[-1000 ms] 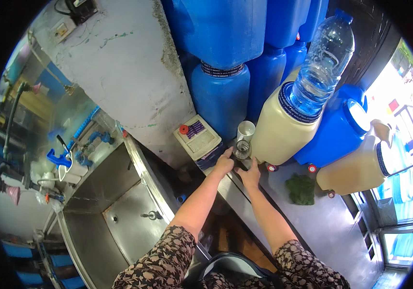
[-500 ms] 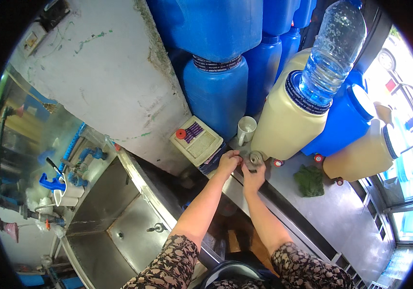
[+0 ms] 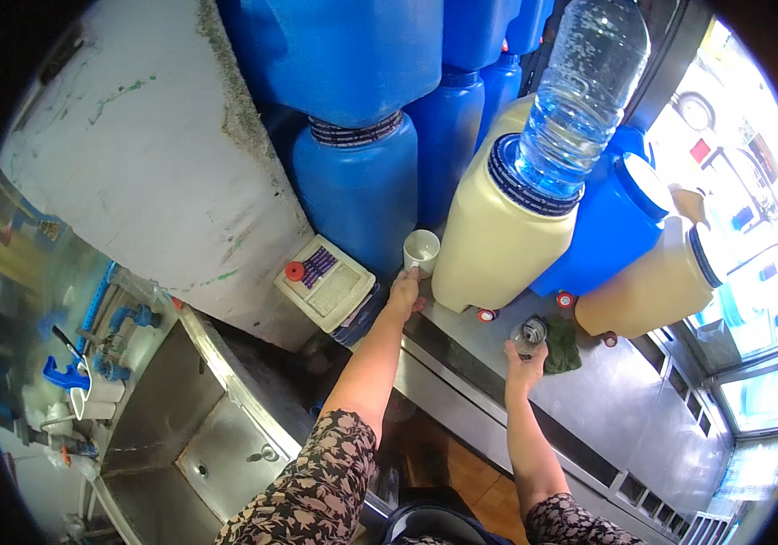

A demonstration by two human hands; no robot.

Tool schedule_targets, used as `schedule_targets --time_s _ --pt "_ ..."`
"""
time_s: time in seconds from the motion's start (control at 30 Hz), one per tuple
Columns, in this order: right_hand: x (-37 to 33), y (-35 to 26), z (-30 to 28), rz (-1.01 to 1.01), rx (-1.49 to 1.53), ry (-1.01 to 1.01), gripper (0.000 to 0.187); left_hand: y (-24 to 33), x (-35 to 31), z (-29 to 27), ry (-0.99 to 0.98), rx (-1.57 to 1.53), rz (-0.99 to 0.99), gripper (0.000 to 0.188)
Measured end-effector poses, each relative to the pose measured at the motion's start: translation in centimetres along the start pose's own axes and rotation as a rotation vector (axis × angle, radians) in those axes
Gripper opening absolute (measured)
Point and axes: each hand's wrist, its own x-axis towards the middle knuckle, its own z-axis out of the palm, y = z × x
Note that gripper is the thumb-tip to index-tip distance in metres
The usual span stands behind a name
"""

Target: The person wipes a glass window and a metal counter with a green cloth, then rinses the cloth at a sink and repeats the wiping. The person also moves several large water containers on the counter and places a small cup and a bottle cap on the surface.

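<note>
My left hand (image 3: 404, 294) reaches to a white mug (image 3: 422, 252) on the metal counter, its fingers closed at the mug's handle. The mug stands upright between a blue drum and a cream drum. My right hand (image 3: 525, 363) is closed around a small clear glass (image 3: 529, 334), held low over the counter. Inside it something greyish shows, too small to make out. Just right of the glass lies a dark green cloth (image 3: 561, 345), partly hidden behind it.
A cream drum (image 3: 498, 254) with a water bottle (image 3: 580, 109) upside down in its top stands behind. Blue drums (image 3: 357, 182) are stacked at the back. A cream canister with a red cap (image 3: 325, 282) sits left of the mug. A steel sink (image 3: 235, 445) is at lower left.
My hands, together before, have parted. The left has moved to the mug's handle, and the right has carried the glass rightward beside the green cloth. The view has shifted slightly.
</note>
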Motion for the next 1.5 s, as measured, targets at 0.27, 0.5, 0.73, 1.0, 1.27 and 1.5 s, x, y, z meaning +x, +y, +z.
schedule_targets --time_s 0.27,0.5,0.73,1.0,1.27,1.5 --pt "-3.7 -8.7 -3.6 -0.475 -0.086 0.253 0.109 -0.6 -1.6 1.3 0.079 -0.123 0.172 0.045" --pt "0.3 -20.8 -1.0 -0.569 0.073 -0.074 0.13 -2.9 -6.7 0.8 0.203 -0.059 0.141 0.05" --pt "1.6 -22.8 2.9 -0.378 0.431 -0.162 0.134 -5.6 -10.6 -0.5 0.185 -0.022 0.044 0.05" --pt "1.1 -23.0 6.2 -0.373 0.386 -0.039 0.134 -5.3 -12.2 -1.0 0.208 -0.047 0.069 0.049" --pt "-0.9 -25.1 8.1 -0.269 0.345 0.008 0.132 -5.0 -12.8 -3.2 0.107 -0.002 0.145 0.044" --pt "-1.4 -25.8 9.9 -0.212 0.326 0.023 0.135 -4.9 -14.7 -4.3 0.044 -0.045 0.122 0.035"
